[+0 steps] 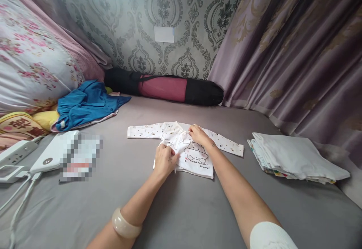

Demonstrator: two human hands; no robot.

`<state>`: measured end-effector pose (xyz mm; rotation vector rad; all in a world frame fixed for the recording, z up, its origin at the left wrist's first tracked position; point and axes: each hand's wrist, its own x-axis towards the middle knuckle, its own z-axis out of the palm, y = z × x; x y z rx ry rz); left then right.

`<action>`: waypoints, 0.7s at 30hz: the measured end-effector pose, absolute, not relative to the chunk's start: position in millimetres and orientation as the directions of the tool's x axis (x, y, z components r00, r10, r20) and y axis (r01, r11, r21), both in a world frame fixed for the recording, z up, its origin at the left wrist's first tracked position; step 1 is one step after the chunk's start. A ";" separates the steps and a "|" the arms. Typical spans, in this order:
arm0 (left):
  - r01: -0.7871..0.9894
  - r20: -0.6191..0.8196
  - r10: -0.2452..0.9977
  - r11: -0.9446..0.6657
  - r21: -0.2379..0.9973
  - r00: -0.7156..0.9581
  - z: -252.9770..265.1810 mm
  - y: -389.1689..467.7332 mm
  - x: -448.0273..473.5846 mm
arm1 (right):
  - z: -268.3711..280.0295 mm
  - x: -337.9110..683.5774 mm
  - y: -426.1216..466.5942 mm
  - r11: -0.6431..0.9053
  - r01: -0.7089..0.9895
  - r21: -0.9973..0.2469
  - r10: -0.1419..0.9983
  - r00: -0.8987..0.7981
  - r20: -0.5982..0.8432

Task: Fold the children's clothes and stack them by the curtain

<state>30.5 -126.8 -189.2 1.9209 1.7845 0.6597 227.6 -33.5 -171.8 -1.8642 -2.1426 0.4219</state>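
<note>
A small white baby shirt (195, 166) lies spread on the grey bed sheet, both long sleeves stretched out sideways. Its sleeves carry a tiny print, and a cartoon face with lettering is on the front. My left hand (164, 159) is at the shirt's left front, fingers curled and closed on the cloth. Higher up, near the neckline, my right hand (198, 135) pinches the fabric by the right shoulder. The fingertips of both hands are partly hidden. A pale bangle (124, 224) circles my left forearm.
Folded clothes (296, 156) are stacked at right. On the left lie a blue garment (87, 103), a white power bank (56, 151) with cables, a power strip (18, 152) and a blurred-out packet (82, 158). A black and red long bag (164, 87) rests against the wall.
</note>
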 end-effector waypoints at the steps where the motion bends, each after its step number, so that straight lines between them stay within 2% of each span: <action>1: 0.782 0.046 0.998 -0.068 0.619 0.050 -189.5 -126.5 30.3 | -173.9 223.7 -34.3 0.109 0.913 -0.394 0.994 -0.099 0.044; 7: 0.786 0.081 0.994 -0.108 0.609 0.074 -185.4 -130.9 27.7 | -191.7 196.1 -41.5 -0.043 0.902 -0.430 0.968 0.145 0.206; 10: 0.807 0.101 0.989 -0.148 0.572 0.110 -184.4 -131.8 25.9 | -195.1 185.7 -56.1 -0.044 0.914 -0.403 0.962 0.148 0.230; 13: 0.810 0.118 0.982 -0.190 0.554 0.149 -186.7 -130.9 23.2 | -195.5 178.8 -84.6 -0.036 0.924 -0.380 0.973 0.119 0.198; 19: 0.819 0.105 0.980 -0.197 0.539 0.167 -187.6 -135.4 20.6 | -191.6 178.3 -157.9 0.018 0.932 -0.361 1.000 -0.011 0.021; 21: 0.827 0.159 0.976 -0.213 0.520 0.151 -183.0 -138.4 24.1 | -188.0 182.1 -173.2 0.043 0.926 -0.375 0.998 -0.054 -0.018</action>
